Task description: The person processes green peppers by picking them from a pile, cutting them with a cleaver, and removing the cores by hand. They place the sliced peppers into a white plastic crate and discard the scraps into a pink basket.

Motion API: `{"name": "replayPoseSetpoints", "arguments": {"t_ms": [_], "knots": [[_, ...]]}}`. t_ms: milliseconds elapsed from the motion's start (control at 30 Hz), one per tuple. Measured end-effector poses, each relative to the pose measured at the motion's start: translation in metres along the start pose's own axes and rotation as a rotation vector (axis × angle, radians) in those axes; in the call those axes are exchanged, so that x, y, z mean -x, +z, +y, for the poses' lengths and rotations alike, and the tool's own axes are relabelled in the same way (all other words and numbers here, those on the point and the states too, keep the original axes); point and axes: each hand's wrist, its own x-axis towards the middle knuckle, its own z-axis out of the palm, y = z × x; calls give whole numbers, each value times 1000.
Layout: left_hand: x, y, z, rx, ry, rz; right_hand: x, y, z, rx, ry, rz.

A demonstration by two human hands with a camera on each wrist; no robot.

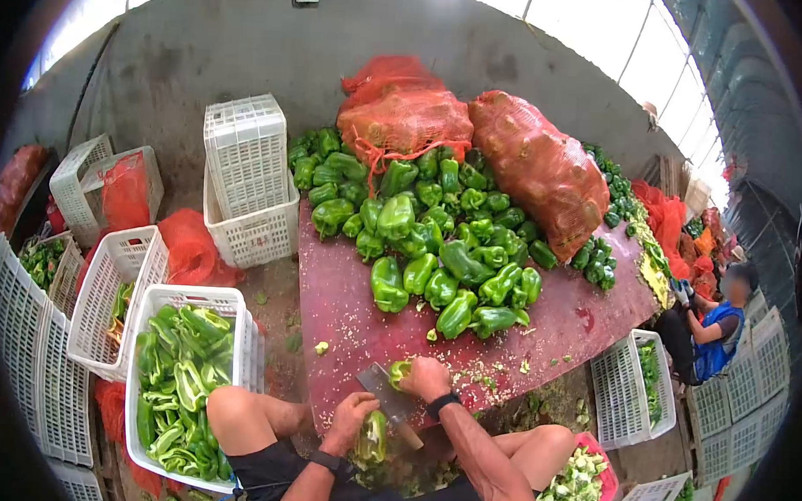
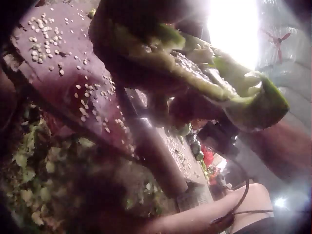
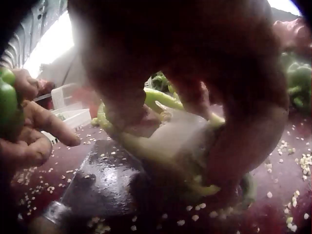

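In the head view the left hand (image 1: 353, 422) grips an opened green pepper half (image 1: 372, 437) near the table's front edge. That half shows its pale inside in the left wrist view (image 2: 209, 80). The right hand (image 1: 427, 379) holds another pepper piece (image 1: 399, 372) over the table; in the right wrist view its fingers curl round the cut piece (image 3: 161, 141). Between the hands a cleaver (image 1: 385, 393) lies on the table with its wooden handle (image 1: 407, 434) toward the person, touched by neither hand as far as visible.
Whole green peppers (image 1: 458, 261) are heaped on the red table (image 1: 346, 319), with red mesh sacks (image 1: 541, 167) behind. A crate of cut peppers (image 1: 187, 293) stands at left, a red tub (image 1: 606, 487) of pale scraps at right. Another person (image 1: 720, 337) sits at far right.
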Motion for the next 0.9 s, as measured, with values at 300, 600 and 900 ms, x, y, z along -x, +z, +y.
{"name": "replayPoseSetpoints", "arguments": {"t_ms": [300,600,900], "knots": [[1,5,10,327,-54,-272,58,4,-11,-287,-460,165],[26,13,18,-190,95,-184,73,13,-6,-203,-459,12],[20,2,12,-111,250,-94,77,7,-3,-798,-466,158]]}}
